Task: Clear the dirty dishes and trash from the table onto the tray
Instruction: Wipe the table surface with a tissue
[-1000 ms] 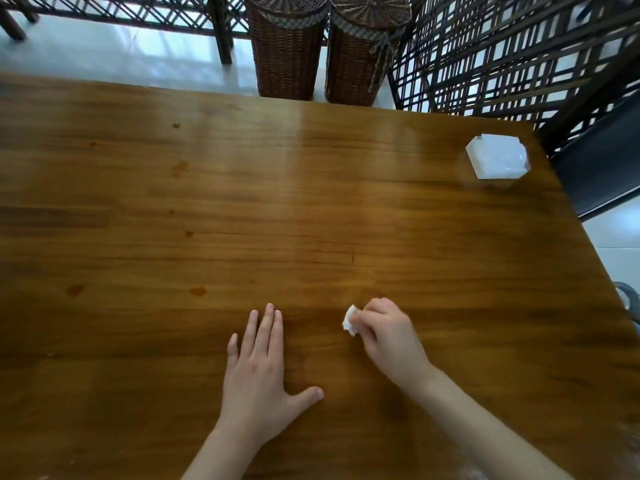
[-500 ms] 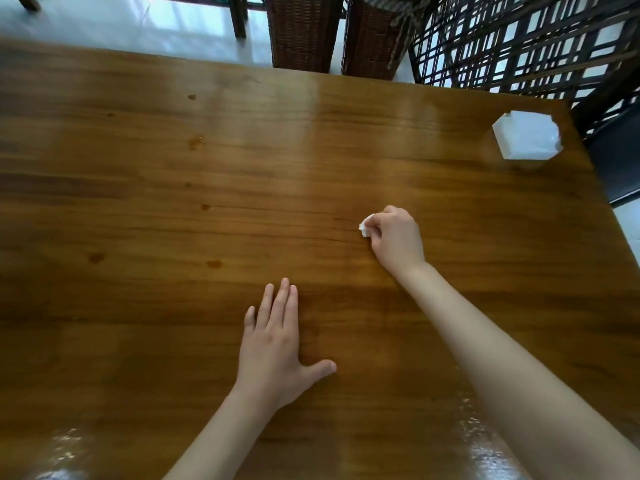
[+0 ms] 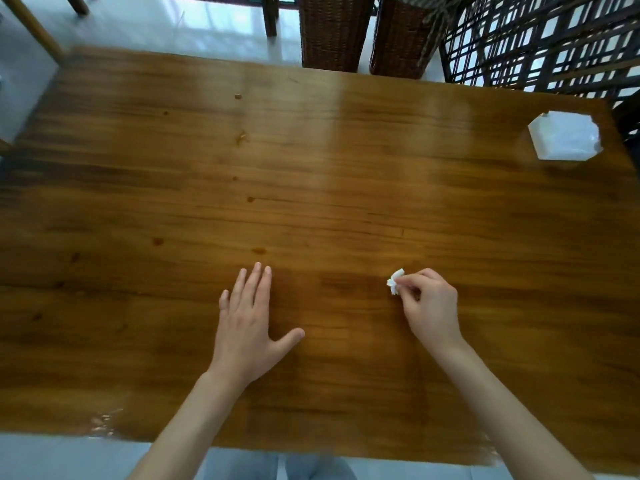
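A small crumpled white scrap of tissue (image 3: 395,281) sits pinched between the thumb and curled fingertips of the right hand (image 3: 429,306), low over the table (image 3: 346,161) at about 4 o'clock from its middle; whether the scrap touches the wood cannot be told. The left hand (image 3: 247,327) lies flat at about 6 o'clock, fingers straight and close together, thumb spread, holding nothing. No dishes show anywhere on the table and no tray is in view, so the clearing looks nearly finished: this scrap seems to be the last loose trash, and it has yet to reach a tray. A white napkin stack (image 3: 564,140) stands at the 2 o'clock corner, well apart from both hands. The glossy wooden top carries a few small dark spots (image 3: 258,251) from 11 o'clock toward the centre. Beyond the far edge stand two wicker baskets (image 3: 334,32) at 12 o'clock, a dark lattice screen (image 3: 540,39) at 1 o'clock, on pale shiny floor (image 3: 156,22)
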A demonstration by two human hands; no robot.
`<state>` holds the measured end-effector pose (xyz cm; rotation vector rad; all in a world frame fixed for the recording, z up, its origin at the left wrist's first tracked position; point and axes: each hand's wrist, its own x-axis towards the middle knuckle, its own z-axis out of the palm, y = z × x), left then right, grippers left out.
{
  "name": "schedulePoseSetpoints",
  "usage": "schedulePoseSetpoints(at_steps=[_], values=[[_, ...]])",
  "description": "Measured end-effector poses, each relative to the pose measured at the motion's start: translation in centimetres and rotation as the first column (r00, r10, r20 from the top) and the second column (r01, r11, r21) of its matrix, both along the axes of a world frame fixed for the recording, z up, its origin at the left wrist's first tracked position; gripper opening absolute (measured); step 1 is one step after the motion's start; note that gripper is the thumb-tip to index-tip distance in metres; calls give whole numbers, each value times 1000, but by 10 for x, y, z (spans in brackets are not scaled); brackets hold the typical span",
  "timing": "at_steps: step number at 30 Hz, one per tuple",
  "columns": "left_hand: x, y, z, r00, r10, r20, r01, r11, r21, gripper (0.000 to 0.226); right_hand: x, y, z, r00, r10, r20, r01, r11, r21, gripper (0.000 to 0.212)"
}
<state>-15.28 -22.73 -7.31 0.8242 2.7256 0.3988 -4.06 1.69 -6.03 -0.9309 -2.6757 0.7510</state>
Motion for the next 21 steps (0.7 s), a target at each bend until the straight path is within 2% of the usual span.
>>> schedulePoseSetpoints(at_steps=[4,10,12,14,16,18,21], values=[[-39,-40,6,994,101,-31,-104,989,-107,108,-36,-33,6,999,-33,-24,31,996,-82,12],[-70,-76,10,999,7,-52,-19,975,-223,108,-122,-101,10,998,16,-62,-27,983,-182,11],[-72,-79,10,998,-21,-60,5,968,-250,108,-149,-117,6,999,15,-50,-24,984,-175,13],[-75,-80,8,998,-37,-58,22,969,-247,110,-172,-127,2,999,-49,-11,47,987,-154,16],[-78,-79,7,997,-53,-48,39,967,-251,111,-185,-136,-4,994,-90,62,95,992,-81,18],[-81,-80,5,996,-66,-52,50,965,-258,112,-188,-144,-7,991,-54,122,55,998,-6,19],[-82,-83,1,994,-90,-61,70,961,-268,112,-175,-155,-7,985,81,154,-83,997,7,21]])
